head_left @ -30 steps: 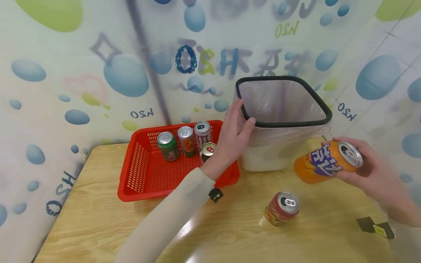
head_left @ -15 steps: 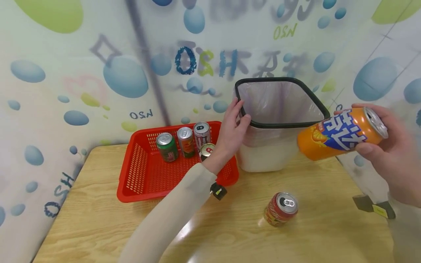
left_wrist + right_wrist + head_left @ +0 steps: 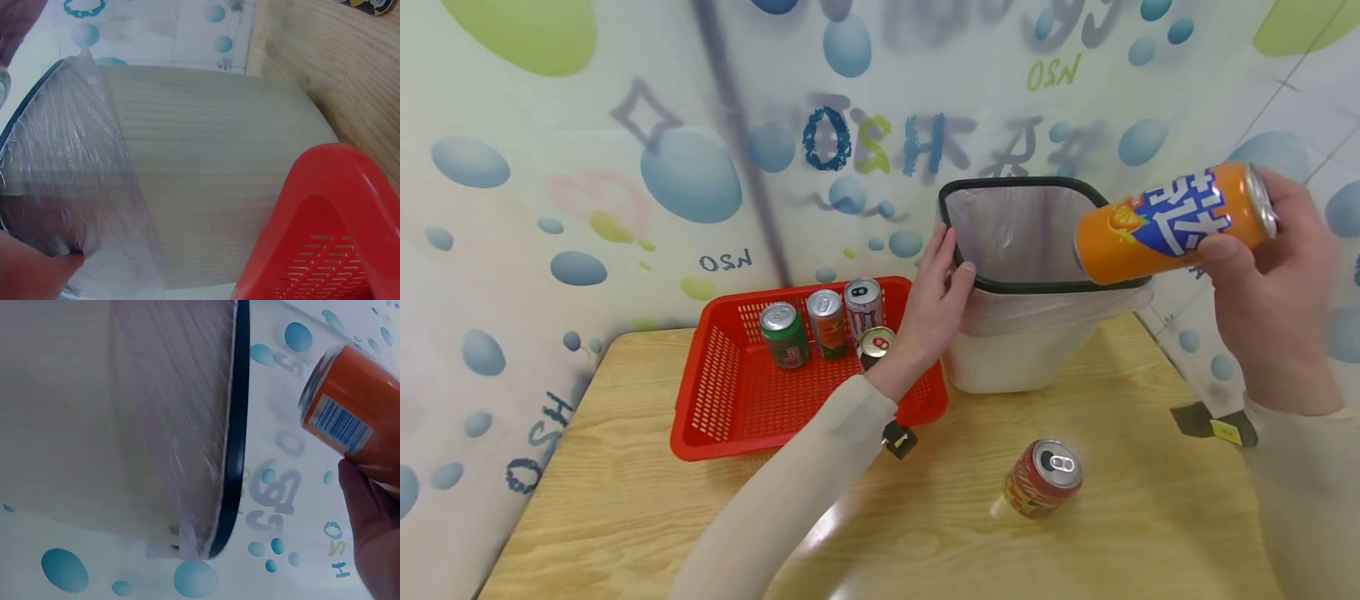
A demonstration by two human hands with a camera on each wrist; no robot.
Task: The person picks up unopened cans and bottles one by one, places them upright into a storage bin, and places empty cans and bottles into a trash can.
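In the head view my right hand grips an orange soda can, held nearly on its side with its lid end to the right. The can's base overlaps the right part of the bin's black rim; in the right wrist view the orange can is in the air beside that rim. My left hand rests on the left front corner of the white bin, fingers extended along its side. In the left wrist view the thumb touches the clear bag lining folded over the rim.
A red can stands on the wooden table in front of the bin. Left of the bin is a red plastic basket with several cans at its back and right. A patterned wall rises behind.
My right hand has lifted the orange soda can from low beside the bin up to rim height and tipped it further over. The left hand has stayed at the bin's corner.
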